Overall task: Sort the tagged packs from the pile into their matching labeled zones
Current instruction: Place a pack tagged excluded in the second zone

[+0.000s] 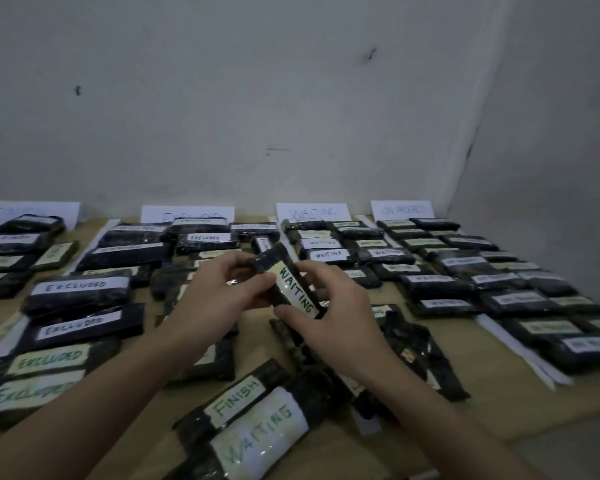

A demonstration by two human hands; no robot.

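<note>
Both hands held one dark pack [284, 282] lifted above the pile [291, 368] at the centre of the table [492, 403], tilted so that its white tag, lettered WAITING, faced the camera; this pose was probably chosen to let the tag be read before the pack was routed. The left hand [222, 292] pinched the pack's far end and left edge between thumb and curled fingers, while the right hand [329, 313] gripped the near end, its thumb [291, 311] pressed along the lower edge and its fingers wrapped behind, where they could not be seen.

The matching zone lay ahead and to the right, marked by the WAITING sign [313, 212] propped at the wall, with a block of tagged packs [343, 252] already laid before it. To its left stood the EXCLUDED sign [187, 216] with its own rows [80, 292]; to its right a fourth sign [402, 209], too blurred to read with confidence, headed further rows [499, 282]. A fifth card [32, 213] at far left was likewise illegible.

Unsorted packs remained beneath the hands, among them one tagged FINISH [238, 398] and another WAITING [260, 434] nearest the camera. The waiting rows were closely filled, so free space for the held pack appeared to lie at their near edge.
</note>
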